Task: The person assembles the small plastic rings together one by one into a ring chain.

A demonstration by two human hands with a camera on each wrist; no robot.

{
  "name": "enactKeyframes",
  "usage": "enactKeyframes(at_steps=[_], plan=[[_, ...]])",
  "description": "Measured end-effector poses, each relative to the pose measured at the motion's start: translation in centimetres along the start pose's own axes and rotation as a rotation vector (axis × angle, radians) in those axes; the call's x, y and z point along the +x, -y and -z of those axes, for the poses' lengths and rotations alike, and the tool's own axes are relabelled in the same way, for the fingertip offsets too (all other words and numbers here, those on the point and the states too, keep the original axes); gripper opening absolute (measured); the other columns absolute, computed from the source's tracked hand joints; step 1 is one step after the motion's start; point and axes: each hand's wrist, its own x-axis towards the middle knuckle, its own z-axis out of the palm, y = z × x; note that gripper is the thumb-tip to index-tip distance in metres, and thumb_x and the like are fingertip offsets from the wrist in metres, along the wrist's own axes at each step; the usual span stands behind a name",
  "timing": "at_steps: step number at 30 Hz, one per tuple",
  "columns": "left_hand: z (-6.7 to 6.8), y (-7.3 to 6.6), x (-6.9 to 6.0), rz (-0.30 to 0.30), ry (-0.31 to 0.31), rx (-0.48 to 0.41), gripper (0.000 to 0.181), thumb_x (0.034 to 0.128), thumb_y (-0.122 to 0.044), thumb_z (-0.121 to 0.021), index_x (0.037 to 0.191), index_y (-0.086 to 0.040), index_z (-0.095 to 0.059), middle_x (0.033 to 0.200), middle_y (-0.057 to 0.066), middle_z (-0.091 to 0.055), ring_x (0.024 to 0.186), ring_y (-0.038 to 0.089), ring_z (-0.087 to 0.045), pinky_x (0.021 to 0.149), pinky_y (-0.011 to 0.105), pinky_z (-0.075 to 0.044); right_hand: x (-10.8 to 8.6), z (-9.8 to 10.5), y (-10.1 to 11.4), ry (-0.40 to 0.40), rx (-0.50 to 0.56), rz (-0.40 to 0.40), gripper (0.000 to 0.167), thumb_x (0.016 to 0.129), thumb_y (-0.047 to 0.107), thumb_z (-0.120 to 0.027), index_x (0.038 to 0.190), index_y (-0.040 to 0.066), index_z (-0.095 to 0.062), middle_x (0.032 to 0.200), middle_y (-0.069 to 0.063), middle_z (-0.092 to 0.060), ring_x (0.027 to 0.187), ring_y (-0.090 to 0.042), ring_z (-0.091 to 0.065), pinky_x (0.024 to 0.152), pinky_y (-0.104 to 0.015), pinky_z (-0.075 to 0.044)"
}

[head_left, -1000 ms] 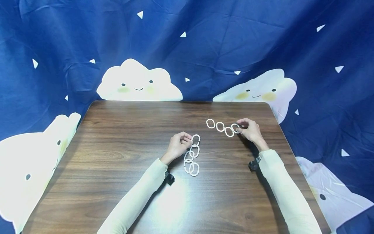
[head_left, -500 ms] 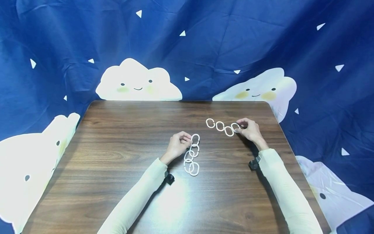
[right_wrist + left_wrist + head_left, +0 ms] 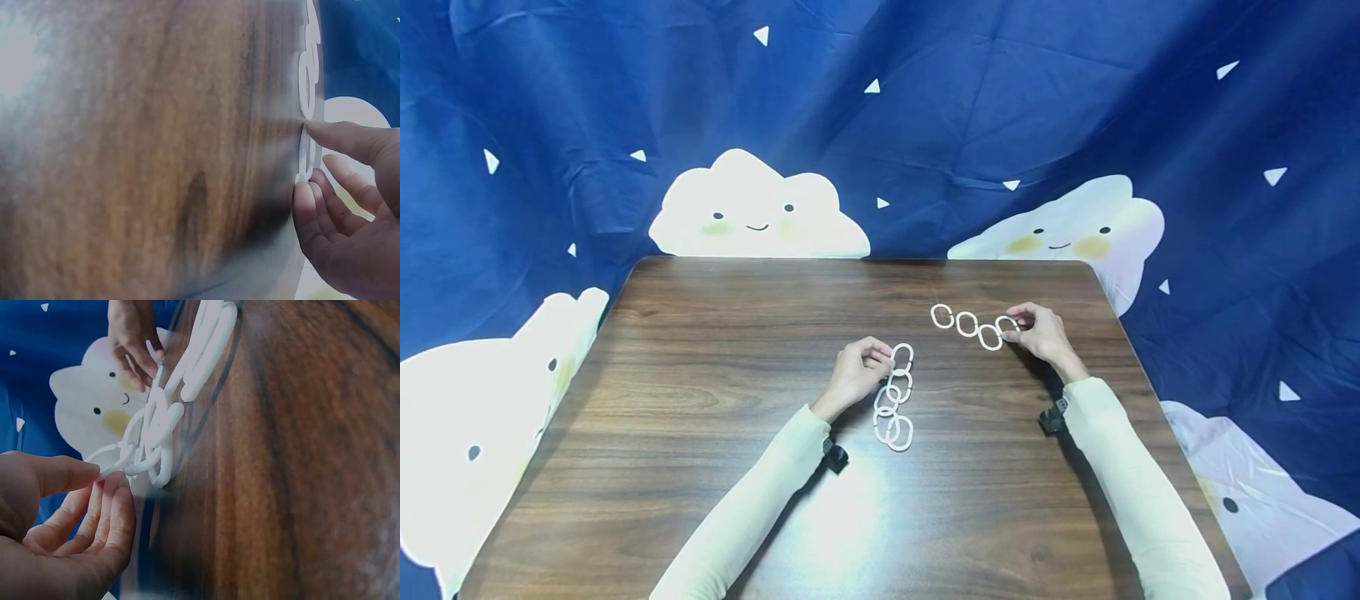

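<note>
My left hand (image 3: 856,371) pinches the far end link of a chain of interlocked white plastic links (image 3: 892,392) between thumb and fingertips. The chain trails toward me on the table. In the left wrist view, the chain's links (image 3: 164,428) overlap just beyond the fingertips. Over to the right, my right hand (image 3: 1043,335) holds the rightmost of several loose white links (image 3: 989,349) by its edges. In the right wrist view, the thumb touches one end of that link (image 3: 304,150) and the fingertips touch the other. The other loose links lie in a slanting row to its left.
A brown wood-grain table (image 3: 700,467) lies under both hands. Behind it hangs a blue curtain (image 3: 925,125) with white clouds and small triangles. Each wrist wears a small black camera (image 3: 835,457). A bright glare patch shows on the near part of the tabletop.
</note>
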Motion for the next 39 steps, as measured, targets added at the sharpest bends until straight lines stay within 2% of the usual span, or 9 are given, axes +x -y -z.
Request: enactKeyframes(at_steps=[4, 7, 11, 14, 18, 22, 30, 35, 39], plan=[[0.0, 0.0, 0.0, 0.005, 0.0, -0.005, 0.013, 0.0902, -0.004, -0.074, 0.103, -0.004, -0.074, 0.092, 0.014, -0.08, 0.071, 0.004, -0.07, 0.067, 0.017, -0.057, 0.0, 0.0, -0.1, 0.001, -0.012, -0.015, 0.045, 0.089, 0.012, -0.08, 0.13, 0.0, -0.067, 0.125, -0.027, -0.07, 0.118, -0.04, -0.066, 0.099, -0.035, -0.046], [0.0, 0.0, 0.1, 0.014, 0.001, -0.009, 0.013, 0.0901, -0.004, -0.075, 0.103, -0.005, -0.074, 0.093, 0.013, -0.08, 0.071, 0.004, -0.07, 0.067, 0.017, -0.057, -0.1, 0.0, 0.0, 0.012, -0.019, -0.019, 0.046, 0.09, 0.013, -0.081, 0.132, 0.0, -0.066, 0.124, -0.027, -0.071, 0.118, -0.04, -0.066, 0.1, -0.036, -0.046], [0.0, -0.1, 0.1, 0.021, 0.005, -0.014, 0.013, 0.0905, -0.004, -0.074, 0.104, -0.005, -0.074, 0.093, 0.013, -0.08, 0.072, 0.005, -0.071, 0.069, 0.019, -0.058, -0.3, 0.1, 0.3, 0.017, -0.032, -0.012, 0.047, 0.089, 0.016, -0.082, 0.13, -0.001, -0.068, 0.12, -0.026, -0.072, 0.111, -0.036, -0.067, 0.092, -0.025, -0.046], [0.1, -0.1, 0.1, 0.024, 0.008, -0.02, 0.013, 0.0909, -0.004, -0.074, 0.104, -0.005, -0.074, 0.093, 0.013, -0.08, 0.073, 0.006, -0.072, 0.069, 0.02, -0.059, -0.5, 0.1, 0.4, 0.007, -0.042, -0.024, 0.043, 0.088, 0.019, -0.084, 0.124, -0.001, -0.071, 0.115, -0.024, -0.073, 0.099, -0.027, -0.067, 0.078, -0.014, -0.045], [0.1, -0.1, 0.0, 0.026, 0.01, -0.022, 0.013, 0.091, -0.004, -0.074, 0.104, -0.004, -0.073, 0.093, 0.013, -0.079, 0.072, 0.006, -0.071, 0.068, 0.019, -0.059, -0.7, 0.3, 0.5, 0.02, -0.021, -0.044, 0.047, 0.086, 0.02, -0.085, 0.125, -0.001, -0.069, 0.116, -0.022, -0.071, 0.087, -0.012, -0.061, 0.068, -0.009, -0.045], [0.1, -0.1, -0.1, 0.03, 0.008, -0.026, 0.013, 0.0907, -0.004, -0.074, 0.103, -0.004, -0.073, 0.093, 0.014, -0.079, 0.071, 0.005, -0.069, 0.068, 0.018, -0.058, -0.8, 0.5, 0.3, 0.059, -0.014, -0.032, 0.054, 0.085, 0.018, -0.085, 0.131, -0.001, -0.065, 0.118, -0.022, -0.067, 0.081, -0.009, -0.059, 0.065, -0.011, -0.048], [0.0, 0.1, -0.1, 0.031, 0.0, -0.028, 0.012, 0.0902, -0.004, -0.075, 0.102, -0.005, -0.073, 0.093, 0.013, -0.079, 0.069, 0.002, -0.067, 0.067, 0.016, -0.056, -0.8, 0.5, 0.2, 0.034, -0.075, -0.027, 0.047, 0.082, 0.024, -0.089, 0.117, 0.002, -0.067, 0.103, -0.016, -0.069, 0.076, -0.009, -0.056, 0.07, -0.02, -0.046], [0.1, 0.1, -0.1, 0.024, -0.004, -0.02, 0.012, 0.09, -0.005, -0.076, 0.102, -0.006, -0.074, 0.093, 0.012, -0.08, 0.071, 0.003, -0.068, 0.069, 0.017, -0.057, -0.8, 0.5, -0.2, 0.026, -0.01, -0.045, 0.046, 0.082, 0.022, -0.088, 0.112, -0.002, -0.063, 0.093, -0.012, -0.07, 0.062, -0.007, -0.06, 0.06, -0.019, -0.053], [0.1, 0.2, -0.1, 0.019, -0.007, -0.018, 0.012, 0.0897, -0.006, -0.075, 0.102, -0.007, -0.074, 0.092, 0.011, -0.08, 0.071, 0.004, -0.069, 0.07, 0.018, -0.057, -1.0, 0.5, -0.5, 0.019, 0.05, -0.063, 0.039, 0.089, 0.022, -0.083, 0.11, -0.004, -0.063, 0.091, -0.014, -0.071, 0.058, -0.006, -0.064, 0.057, -0.022, -0.058]])
